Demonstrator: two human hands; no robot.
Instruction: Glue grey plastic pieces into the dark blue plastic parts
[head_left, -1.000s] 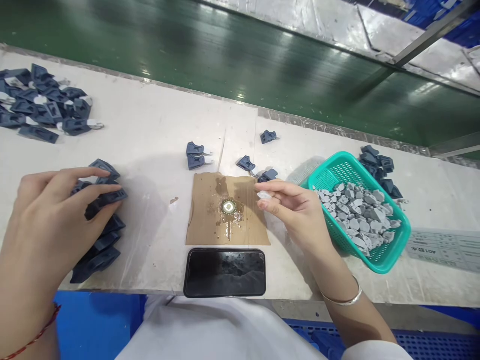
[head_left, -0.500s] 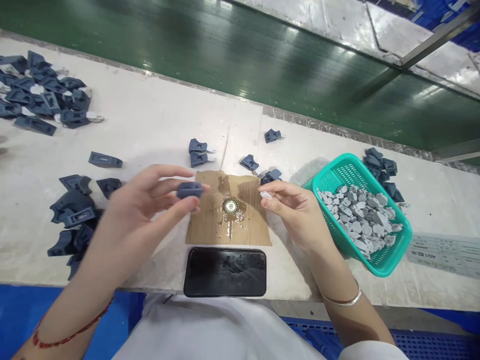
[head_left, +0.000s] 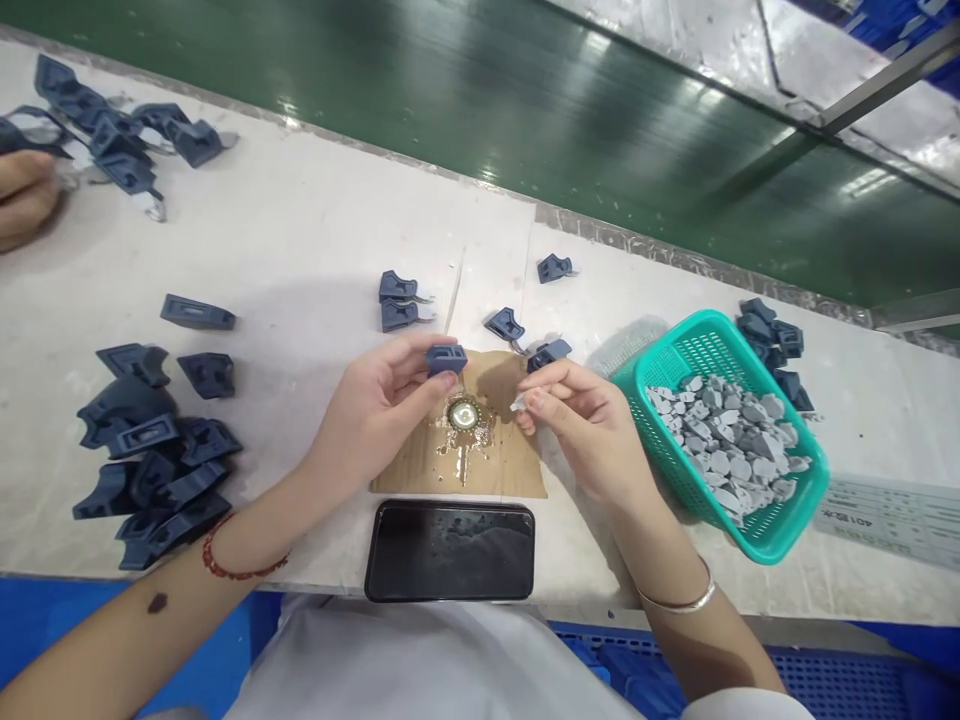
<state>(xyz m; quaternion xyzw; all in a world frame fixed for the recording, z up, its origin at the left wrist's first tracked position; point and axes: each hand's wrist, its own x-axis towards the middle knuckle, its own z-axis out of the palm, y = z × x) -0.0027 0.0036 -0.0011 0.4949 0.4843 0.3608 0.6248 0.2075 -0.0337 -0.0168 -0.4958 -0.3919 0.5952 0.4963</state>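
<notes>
My left hand [head_left: 375, 405] pinches one blue housing [head_left: 446, 359], my right hand [head_left: 581, 420] a grey insert [head_left: 518, 403] at its 3 o'clock, not yet joined; many loose housings [head_left: 150, 450] wait at 9 o'clock.

We see a white table [head_left: 300, 240] carrying a brown cardboard sheet [head_left: 420, 460], a black phone [head_left: 450, 550], a teal basket [head_left: 667, 355] of grey pieces, and dark blue plastic parts [head_left: 150, 450] heaped at left, with more scattered beyond.
</notes>
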